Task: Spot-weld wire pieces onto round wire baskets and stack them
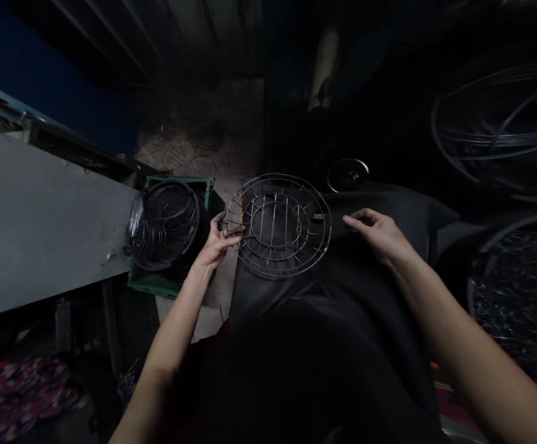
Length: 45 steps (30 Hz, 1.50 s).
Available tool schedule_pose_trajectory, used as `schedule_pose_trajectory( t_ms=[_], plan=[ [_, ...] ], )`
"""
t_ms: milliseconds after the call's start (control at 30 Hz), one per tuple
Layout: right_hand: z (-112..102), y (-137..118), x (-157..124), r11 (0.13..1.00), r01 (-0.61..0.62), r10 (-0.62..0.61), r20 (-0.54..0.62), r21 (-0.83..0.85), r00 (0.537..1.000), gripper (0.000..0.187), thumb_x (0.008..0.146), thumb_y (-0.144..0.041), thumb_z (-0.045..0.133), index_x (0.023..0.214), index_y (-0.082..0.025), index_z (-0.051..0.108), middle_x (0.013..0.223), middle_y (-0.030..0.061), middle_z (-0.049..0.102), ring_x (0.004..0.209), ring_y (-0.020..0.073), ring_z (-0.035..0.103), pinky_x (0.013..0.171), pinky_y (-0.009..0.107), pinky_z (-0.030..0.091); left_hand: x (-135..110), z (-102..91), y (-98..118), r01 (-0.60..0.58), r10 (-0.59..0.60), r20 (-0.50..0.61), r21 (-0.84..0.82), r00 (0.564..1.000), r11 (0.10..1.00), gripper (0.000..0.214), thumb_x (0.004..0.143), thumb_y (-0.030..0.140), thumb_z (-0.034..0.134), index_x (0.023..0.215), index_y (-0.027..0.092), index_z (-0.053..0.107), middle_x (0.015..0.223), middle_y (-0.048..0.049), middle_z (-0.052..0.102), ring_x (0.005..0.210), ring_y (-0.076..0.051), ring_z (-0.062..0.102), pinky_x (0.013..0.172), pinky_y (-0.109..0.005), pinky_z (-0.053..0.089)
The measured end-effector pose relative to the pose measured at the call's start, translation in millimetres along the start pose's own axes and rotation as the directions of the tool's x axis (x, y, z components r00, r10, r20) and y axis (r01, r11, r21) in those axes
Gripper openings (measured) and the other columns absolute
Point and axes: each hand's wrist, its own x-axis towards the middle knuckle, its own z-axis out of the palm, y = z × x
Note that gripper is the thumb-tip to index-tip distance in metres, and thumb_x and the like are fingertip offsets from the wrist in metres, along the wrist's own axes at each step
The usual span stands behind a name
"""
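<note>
A round wire rack (274, 225), with concentric rings, short cross wires and a few straight bars in the middle, is held over my dark lap. My left hand (213, 248) grips its left rim between thumb and fingers. Apart from the rack's right side, my right hand (377, 233) points toward it, thumb and fingertips drawn together. Whatever may be between those fingertips is too small and dark to make out. Dark cloth (268, 302) lies over my legs beneath the rack.
Left of my left hand, a green crate (148, 280) bears a bundle of wire rings (169, 222). Beside it is a grey panel (41, 222). At right stand a container of small metal pieces (522, 302) and large wire coils (504, 139). A shiny metal ring (349, 161) lies ahead.
</note>
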Motion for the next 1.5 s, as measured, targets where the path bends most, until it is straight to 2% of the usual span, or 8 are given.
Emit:
schedule_pose_trajectory(
  t_ms=[200, 333, 467, 700, 933, 1067, 1300, 1500],
  plan=[
    [6.0, 3.0, -9.4, 0.995, 0.024, -0.024, 0.003, -0.099, 1.0, 0.042, 0.053, -0.055, 0.077, 0.071, -0.02, 0.063, 0.067, -0.0002, 0.061, 0.057, 0.0116, 0.051, 0.046, 0.022, 0.037, 0.4, 2.2, 5.5, 0.01, -0.011, 0.037, 0.03, 0.999, 0.999, 0.096, 0.049, 0.011, 0.081, 0.127, 0.028, 0.027, 0.092, -0.0008, 0.066, 0.096, -0.019, 0.064, 0.093, -0.038, 0.041],
    [16.1, 4.8, -2.1, 0.994, -0.051, 0.051, 0.006, -0.1, 0.999, 0.026, 0.056, -0.041, 0.078, 0.068, -0.025, 0.063, 0.064, 0.0004, 0.061, 0.054, 0.0135, 0.052, 0.045, 0.026, 0.039, -1.6, -1.1, 4.7, 0.028, -0.028, 0.062, 0.01, 0.998, 1.0, 0.07, 0.049, 0.013, 0.082, 0.104, 0.024, 0.04, 0.096, -0.0016, 0.066, 0.1, -0.018, 0.062, 0.096, -0.036, 0.039],
    [21.5, 6.1, 0.9, 1.0, -0.013, 0.014, 0.024, -0.026, 1.0, 0.021, 0.055, -0.033, 0.08, 0.067, -0.027, 0.063, 0.07, 0.0016, 0.063, 0.061, 0.0169, 0.057, 0.051, 0.03, 0.046, -6.7, -7.3, 5.7, 0.013, -0.009, 0.15, -0.026, 0.989, 1.0, 0.057, 0.057, 0.027, 0.081, 0.101, 0.022, 0.046, 0.103, -0.0045, 0.066, 0.104, -0.019, 0.061, 0.097, -0.032, 0.036],
    [19.2, 1.7, 0.8, 0.992, 0.053, -0.054, -0.009, -0.113, 0.998, 0.04, 0.045, -0.041, 0.084, 0.072, -0.021, 0.062, 0.062, -0.0013, 0.058, 0.057, 0.0125, 0.052, 0.048, 0.025, 0.04, -2.4, 2.5, 14.5, 0.075, -0.074, 0.023, -0.063, 0.997, 0.995, 0.047, 0.062, 0.04, 0.074, 0.094, 0.023, 0.044, 0.087, 0.0015, 0.068, 0.093, -0.02, 0.066, 0.093, -0.034, 0.038],
    [13.0, 2.7, 4.4, 0.996, 0.002, -0.011, 0.09, 0.093, 0.996, 0.045, 0.045, -0.042, 0.086, 0.072, -0.02, 0.058, 0.059, -0.0048, 0.055, 0.054, 0.0094, 0.05, 0.049, 0.022, 0.043, -4.2, 19.5, 24.4, 0.016, -0.017, -0.02, -0.036, 1.0, 0.999, 0.05, 0.063, 0.037, 0.071, 0.096, 0.024, 0.036, 0.082, -0.0011, 0.07, 0.091, -0.023, 0.068, 0.092, -0.04, 0.038],
    [6.5, -23.7, -4.0, 0.987, 0.049, -0.063, 0.086, 0.155, 0.994, 0.046, 0.044, -0.039, 0.087, 0.072, -0.021, 0.056, 0.058, -0.0057, 0.051, 0.05, 0.0079, 0.046, 0.046, 0.021, 0.042, -18.3, 31.9, 44.2, -0.078, 0.077, -0.023, -0.03, 0.997, 0.996, 0.054, 0.06, 0.037, 0.073, 0.096, 0.024, 0.034, 0.085, -0.0029, 0.071, 0.096, -0.024, 0.067, 0.093, -0.038, 0.038],
    [-4.3, -85.4, -4.6, 0.947, 0.306, -0.31, 0.035, 0.098, 0.95, 0.039, 0.052, -0.039, 0.084, 0.076, -0.022, 0.057, 0.065, -0.0033, 0.054, 0.06, 0.0106, 0.052, 0.053, 0.023, 0.045, -36.7, 50.9, 63.8, -0.22, 0.22, -0.016, -0.166, 0.975, 0.961, 0.063, 0.058, 0.044, 0.076, 0.103, 0.028, 0.034, 0.095, -0.0049, 0.069, 0.104, -0.025, 0.064, 0.094, -0.039, 0.039],
    [2.7, -114.2, 11.8, 0.901, 0.433, -0.432, 0.05, 0.004, 0.9, 0.042, 0.054, -0.045, 0.083, 0.078, -0.02, 0.06, 0.065, -0.0029, 0.055, 0.06, 0.0096, 0.049, 0.055, 0.022, 0.042, -45.0, 59.9, 67.7, -0.219, 0.201, -0.097, -0.235, 0.975, 0.947, 0.055, 0.065, 0.047, 0.072, 0.102, 0.027, 0.035, 0.094, -0.0048, 0.07, 0.101, -0.024, 0.066, 0.094, -0.039, 0.041]
  ],
)
